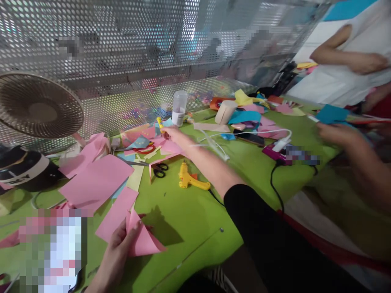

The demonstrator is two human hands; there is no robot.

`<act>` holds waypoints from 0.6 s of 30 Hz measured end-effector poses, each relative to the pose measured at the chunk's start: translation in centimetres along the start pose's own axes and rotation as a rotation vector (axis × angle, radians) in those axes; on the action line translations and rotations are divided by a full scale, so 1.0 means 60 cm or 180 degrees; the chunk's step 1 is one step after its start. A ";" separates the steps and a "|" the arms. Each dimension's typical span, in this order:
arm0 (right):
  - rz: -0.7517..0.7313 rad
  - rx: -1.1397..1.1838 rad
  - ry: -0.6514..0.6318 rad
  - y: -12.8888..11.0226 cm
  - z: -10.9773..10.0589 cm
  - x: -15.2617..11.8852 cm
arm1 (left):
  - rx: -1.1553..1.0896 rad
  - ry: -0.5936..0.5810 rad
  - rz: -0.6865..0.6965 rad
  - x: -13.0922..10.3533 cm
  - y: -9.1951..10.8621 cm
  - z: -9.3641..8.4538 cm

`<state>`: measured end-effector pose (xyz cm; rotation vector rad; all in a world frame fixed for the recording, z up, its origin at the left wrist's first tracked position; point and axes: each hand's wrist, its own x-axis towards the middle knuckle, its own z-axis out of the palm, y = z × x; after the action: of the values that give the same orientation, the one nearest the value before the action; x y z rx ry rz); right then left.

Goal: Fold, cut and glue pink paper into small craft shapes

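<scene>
Near the table's front edge my left hand (122, 240) pinches a folded pink paper (143, 239), thumb on top. My right arm, in a black sleeve, stretches across the table; my right hand (172, 133) is among pink paper scraps at the back, beside a clear bottle (179, 109). Its fingers are small and partly hidden, so what they touch is unclear. Black-handled scissors (159, 169) lie open below that hand. A yellow glue gun (191, 179) rests on the green table (195, 219). Flat pink sheets (97, 181) lie left of the scissors.
A fan (41, 110) stands at the left, above a black cap-like object (24, 169). A pixelated phone (62, 252) lies front left. A magenta power strip (276, 154) with cables sits right. At the right edge, a person's hand (334, 132) holds blue paper (332, 114). Perforated metal backs the table.
</scene>
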<state>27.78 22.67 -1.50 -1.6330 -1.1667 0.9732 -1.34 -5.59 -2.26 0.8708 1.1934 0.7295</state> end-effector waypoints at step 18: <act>-0.0118 0.1978 -0.0304 0.039 -0.125 -0.114 | 0.0141 -0.0043 0.0122 -0.006 0.004 0.003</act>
<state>33.66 14.10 -0.74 -1.0731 -0.8320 1.2473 -1.24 -5.78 -1.85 0.9361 1.1875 0.7295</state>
